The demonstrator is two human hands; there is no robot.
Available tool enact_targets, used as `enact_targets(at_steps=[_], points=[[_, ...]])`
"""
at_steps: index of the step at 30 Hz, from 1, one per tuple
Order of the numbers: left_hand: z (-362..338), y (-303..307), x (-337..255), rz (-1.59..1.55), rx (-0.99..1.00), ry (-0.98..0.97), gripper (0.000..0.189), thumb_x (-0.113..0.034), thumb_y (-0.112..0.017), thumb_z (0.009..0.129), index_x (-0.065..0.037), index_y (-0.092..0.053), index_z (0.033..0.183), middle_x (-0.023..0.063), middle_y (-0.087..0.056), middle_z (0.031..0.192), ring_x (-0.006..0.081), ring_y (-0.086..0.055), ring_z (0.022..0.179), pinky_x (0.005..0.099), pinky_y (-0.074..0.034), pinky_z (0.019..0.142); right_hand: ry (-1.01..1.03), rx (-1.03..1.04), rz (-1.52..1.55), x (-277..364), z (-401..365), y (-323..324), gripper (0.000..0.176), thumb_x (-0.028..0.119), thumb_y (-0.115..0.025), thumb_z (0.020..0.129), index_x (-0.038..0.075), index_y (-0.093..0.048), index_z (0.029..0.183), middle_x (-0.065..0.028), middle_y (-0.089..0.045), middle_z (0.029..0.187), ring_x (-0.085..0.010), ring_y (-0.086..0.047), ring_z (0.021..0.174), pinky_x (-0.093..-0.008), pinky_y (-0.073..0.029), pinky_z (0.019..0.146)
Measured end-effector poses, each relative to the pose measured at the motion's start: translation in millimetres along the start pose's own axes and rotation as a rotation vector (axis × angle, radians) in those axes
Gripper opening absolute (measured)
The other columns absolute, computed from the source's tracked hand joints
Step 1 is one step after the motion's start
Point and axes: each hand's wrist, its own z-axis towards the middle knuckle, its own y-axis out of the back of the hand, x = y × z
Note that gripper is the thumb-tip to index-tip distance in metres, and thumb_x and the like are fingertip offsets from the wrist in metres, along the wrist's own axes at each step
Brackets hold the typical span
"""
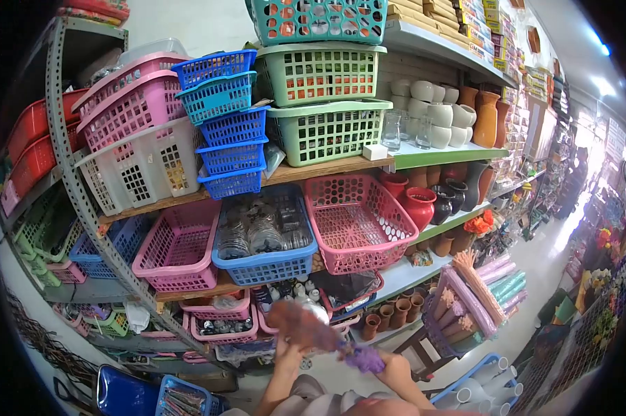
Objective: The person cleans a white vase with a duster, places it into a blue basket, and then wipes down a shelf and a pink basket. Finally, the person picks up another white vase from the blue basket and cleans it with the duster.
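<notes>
A long brown object point(302, 326), blurred by motion, slants across the bottom middle, in front of the lower shelf baskets. My left hand point(290, 352) is closed under its brown part. My right hand point(395, 373) is closed at the end of a purple fluffy thing point(363, 358), which adjoins the right end of the brown object. Behind them, a blue basket point(268, 267) of clear-wrapped round items stands on the wooden shelf, beside an empty-looking pink basket point(358, 256).
Stacked baskets point(323, 111) fill the upper shelf. Vases point(418, 208) and white pots point(439, 114) stand on shelves at the right. A basket of wrapped rolls point(474, 298) and a blue crate of white tubes point(483, 381) are at the lower right.
</notes>
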Motion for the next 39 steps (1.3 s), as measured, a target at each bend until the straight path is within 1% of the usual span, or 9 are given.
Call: enact_targets(at_steps=[2,14,18,20,22,24,28,31,39], points=[[1.7,5.6,7.5,0.040,0.095,0.053,0.056,-0.003,-0.060,0.087,-0.010,-0.032,0.135,0.0115,-0.053,0.121,0.0241,-0.057,0.108,0.0420,-0.052,0.086,-0.131,-0.016,-0.017,3.5,5.0,-0.9,0.027,0.029,-0.070,0.070,0.013,-0.068,0.091,-0.0150,-0.064,0.072,-0.0349,-0.062,0.065,-0.0428,-0.050,0.058],[10.6,30.8,27.0,-0.047,0.074,0.058,0.046,-0.003,-0.059,0.088,-0.010,-0.035,0.127,0.0096,-0.054,0.114,0.0207,-0.058,0.101,0.0386,-0.055,0.082,0.045,0.081,-0.040,5.7,-5.5,11.2,0.024,0.029,-0.069,0.072,0.014,-0.068,0.090,-0.0172,-0.063,0.074,-0.0361,-0.062,0.069,-0.0428,-0.049,0.059],[-4.3,-12.5,-13.5,0.006,0.063,-0.038,0.029,-0.005,-0.057,0.090,-0.006,-0.046,0.117,0.0091,-0.059,0.104,0.0188,-0.061,0.096,0.0355,-0.056,0.080,-0.229,-0.051,-0.015,-4.3,-7.9,5.2,0.024,0.027,-0.068,0.072,0.014,-0.068,0.092,-0.0162,-0.064,0.073,-0.0365,-0.062,0.068,-0.0430,-0.049,0.060],[5.2,2.6,-6.6,0.131,-0.020,0.067,0.032,-0.005,-0.057,0.090,-0.004,-0.043,0.118,0.0100,-0.058,0.107,0.0207,-0.060,0.098,0.0386,-0.055,0.082,0.111,0.042,0.055,-7.0,-10.5,5.1,0.023,0.030,-0.069,0.071,0.013,-0.068,0.086,-0.0144,-0.065,0.072,-0.0342,-0.064,0.067,-0.0437,-0.051,0.059],[5.6,18.3,-13.0,-0.630,0.391,0.394,0.044,-0.003,-0.059,0.088,-0.004,-0.034,0.124,0.0112,-0.056,0.110,0.0235,-0.060,0.099,0.0399,-0.055,0.082,0.013,0.011,0.002,-9.0,-7.8,2.8,0.023,0.030,-0.069,0.071,0.013,-0.068,0.087,-0.0156,-0.065,0.072,-0.0345,-0.064,0.067,-0.0438,-0.051,0.059],[-0.7,3.7,-4.2,0.047,0.092,-0.072,0.046,-0.006,-0.059,0.088,-0.005,-0.035,0.127,0.0135,-0.057,0.115,0.0282,-0.059,0.107,0.0401,-0.054,0.084,-0.087,-0.017,-0.057,-8.3,2.5,2.3,0.024,0.030,-0.069,0.072,0.013,-0.068,0.088,-0.0169,-0.065,0.072,-0.0347,-0.064,0.067,-0.0439,-0.051,0.059],[-8.5,1.2,-7.6,0.051,0.185,-0.059,0.047,0.004,-0.061,0.084,-0.006,-0.035,0.122,0.0113,-0.060,0.101,0.0220,-0.063,0.091,0.0334,-0.053,0.082,-0.282,-0.155,-0.067,-12.0,33.5,7.9,0.024,0.025,-0.071,0.073,0.008,-0.066,0.090,-0.0154,-0.066,0.073,-0.0313,-0.065,0.062,-0.0403,-0.050,0.055],[-5.4,-1.6,-12.2,0.371,0.237,-0.289,0.045,0.005,-0.066,0.080,-0.005,-0.041,0.116,0.0108,-0.062,0.102,0.0175,-0.063,0.094,0.0289,-0.051,0.080,-0.527,0.136,1.087,-1.4,56.3,14.4,0.029,0.016,-0.073,0.080,0.001,-0.060,0.101,-0.0065,-0.067,0.088,-0.0194,-0.066,0.070,-0.0284,-0.051,0.056],[-7.0,-33.3,-40.4,1.257,0.629,-0.822,0.029,-0.003,-0.068,0.069,-0.006,-0.059,0.097,0.0042,-0.060,0.122,0.0352,-0.050,0.119,0.0454,-0.037,0.103,-0.730,0.380,1.432,26.2,95.0,21.1,0.041,0.017,-0.074,0.079,0.002,-0.054,0.111,-0.0081,-0.061,0.100,-0.0200,-0.063,0.085,-0.0350,-0.057,0.064]])
